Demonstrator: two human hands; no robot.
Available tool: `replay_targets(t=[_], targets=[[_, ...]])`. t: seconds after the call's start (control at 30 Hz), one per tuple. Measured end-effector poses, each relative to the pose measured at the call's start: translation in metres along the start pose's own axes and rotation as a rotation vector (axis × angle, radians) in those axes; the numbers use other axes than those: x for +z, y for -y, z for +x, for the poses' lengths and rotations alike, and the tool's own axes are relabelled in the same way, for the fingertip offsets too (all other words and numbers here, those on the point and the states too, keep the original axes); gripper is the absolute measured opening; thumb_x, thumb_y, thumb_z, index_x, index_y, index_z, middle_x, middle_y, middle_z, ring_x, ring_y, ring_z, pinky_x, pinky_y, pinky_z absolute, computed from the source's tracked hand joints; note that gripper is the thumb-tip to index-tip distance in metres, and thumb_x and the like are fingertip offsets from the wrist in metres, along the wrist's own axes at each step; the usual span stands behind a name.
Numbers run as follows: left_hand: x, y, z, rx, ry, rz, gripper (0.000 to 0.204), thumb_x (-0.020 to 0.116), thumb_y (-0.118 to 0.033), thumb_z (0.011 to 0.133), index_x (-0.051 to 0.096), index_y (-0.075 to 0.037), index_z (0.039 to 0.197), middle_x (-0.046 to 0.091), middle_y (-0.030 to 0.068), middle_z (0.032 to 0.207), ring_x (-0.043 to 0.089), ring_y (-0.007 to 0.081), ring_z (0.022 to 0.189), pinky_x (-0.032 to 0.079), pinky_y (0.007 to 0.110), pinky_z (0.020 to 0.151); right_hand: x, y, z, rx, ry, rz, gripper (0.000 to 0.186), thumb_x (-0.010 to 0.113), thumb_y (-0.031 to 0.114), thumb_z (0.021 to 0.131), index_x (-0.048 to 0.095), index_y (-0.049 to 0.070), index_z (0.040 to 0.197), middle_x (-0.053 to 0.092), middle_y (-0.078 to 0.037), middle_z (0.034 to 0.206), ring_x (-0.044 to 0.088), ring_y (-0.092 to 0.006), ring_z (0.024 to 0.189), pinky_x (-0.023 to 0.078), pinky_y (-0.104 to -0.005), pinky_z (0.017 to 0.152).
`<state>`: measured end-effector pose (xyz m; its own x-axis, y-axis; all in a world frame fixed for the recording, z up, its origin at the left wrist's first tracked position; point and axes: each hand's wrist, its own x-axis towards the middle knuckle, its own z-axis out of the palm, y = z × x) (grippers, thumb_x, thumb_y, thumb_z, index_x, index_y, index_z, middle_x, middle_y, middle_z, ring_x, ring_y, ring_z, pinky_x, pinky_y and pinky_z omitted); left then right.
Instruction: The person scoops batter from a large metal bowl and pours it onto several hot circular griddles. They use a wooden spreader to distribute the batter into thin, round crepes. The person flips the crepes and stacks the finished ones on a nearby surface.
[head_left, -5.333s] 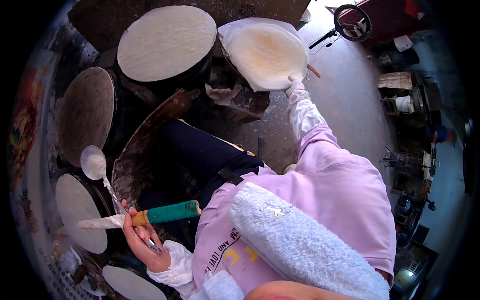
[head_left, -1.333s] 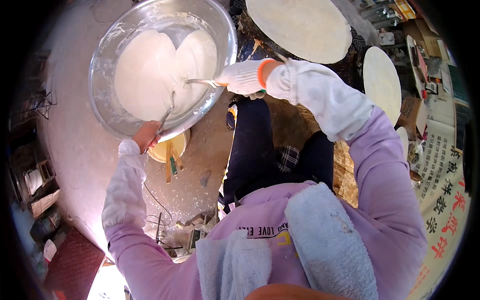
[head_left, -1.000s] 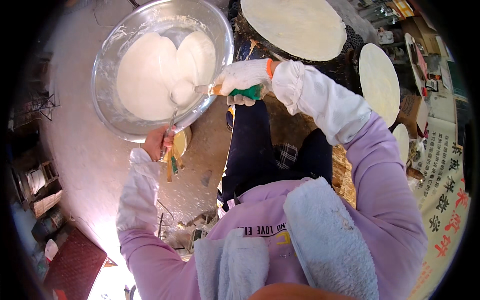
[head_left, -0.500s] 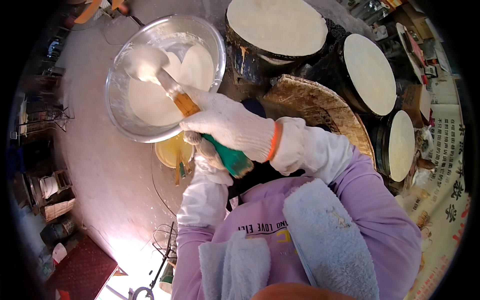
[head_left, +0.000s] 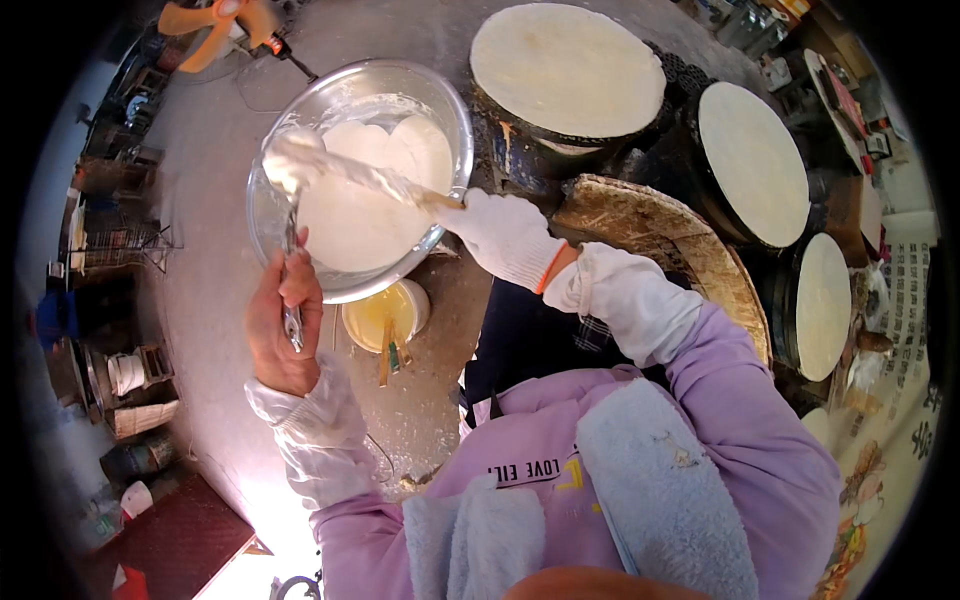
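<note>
My bare left hand [head_left: 285, 315] is closed round the handle of a slim shiny metal utensil [head_left: 292, 328]; its upper end meets the batter-coated tip of a long stick-like tool. My right hand [head_left: 508, 235], in a white knit glove with an orange cuff edge, grips that coated tool [head_left: 375, 180] by its near end. The tool slants over a wide metal basin [head_left: 345, 85], its thick white tip near the basin's left side. Pale batter [head_left: 350, 230] fills the basin's bottom, with rounded mounds on top. Motion blurs the tool, so its exact kind is unclear.
Below the basin stands a tub of yellow liquid [head_left: 375, 315] with several brush handles. On the right are round griddles covered in pale layers [head_left: 570, 70], [head_left: 755, 165], [head_left: 825, 305]. A curved wooden board [head_left: 670, 215] edges them. An orange fan [head_left: 220, 30] stands far left.
My hands have parted: the left has moved left and now holds the metal utensil against the tool's tip. My right hand has moved right; the view has shifted slightly.
</note>
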<state>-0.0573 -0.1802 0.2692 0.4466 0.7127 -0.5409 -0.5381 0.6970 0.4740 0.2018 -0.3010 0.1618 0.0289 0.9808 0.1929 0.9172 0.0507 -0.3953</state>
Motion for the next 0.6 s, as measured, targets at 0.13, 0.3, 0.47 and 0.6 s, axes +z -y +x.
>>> replay_targets(t=[0.13,0.3,0.47,0.6], targets=[[-0.039,0.025,0.0,-0.121,0.02,-0.038,0.035,0.039,-0.013,0.108,0.043,0.011,0.134,0.052,0.0079,0.08,0.042,0.0098,0.055,0.04,0.022,0.047,-0.015,-0.025,-0.049,0.071,0.056,-0.124,0.042,0.051,0.018,0.095,0.06,0.035,0.132,0.057,-0.009,0.08,0.065,-0.0307,0.07,0.051,-0.046,0.058],[0.006,0.069,-0.006,-0.153,0.116,0.228,0.035,0.041,-0.012,0.107,0.044,0.009,0.135,0.054,0.0052,0.078,0.039,0.0069,0.051,0.037,0.021,0.043,-0.071,-0.052,-0.145,0.275,-0.191,-0.183,0.032,0.058,0.019,0.092,0.067,0.031,0.121,0.058,-0.009,0.081,0.064,-0.029,0.07,0.051,-0.0442,0.06],[0.087,0.146,-0.019,-0.185,0.356,0.603,0.037,0.041,-0.015,0.108,0.045,0.003,0.14,0.052,0.0008,0.075,0.037,0.0046,0.048,0.036,0.019,0.042,-0.117,-0.054,-0.272,0.624,-0.491,-0.052,0.045,0.065,0.021,0.088,0.061,0.023,0.133,0.061,-0.011,0.086,0.064,-0.032,0.076,0.052,-0.0431,0.067],[0.139,0.206,-0.065,0.039,0.803,1.241,0.037,0.038,-0.017,0.109,0.05,-0.001,0.14,0.046,-0.0077,0.073,0.035,-0.001,0.05,0.031,0.014,0.044,-0.127,-0.002,-0.363,0.768,-0.954,0.222,0.062,0.061,0.018,0.092,0.043,0.019,0.15,0.066,-0.022,0.12,0.071,-0.0323,0.09,0.055,-0.041,0.089]])
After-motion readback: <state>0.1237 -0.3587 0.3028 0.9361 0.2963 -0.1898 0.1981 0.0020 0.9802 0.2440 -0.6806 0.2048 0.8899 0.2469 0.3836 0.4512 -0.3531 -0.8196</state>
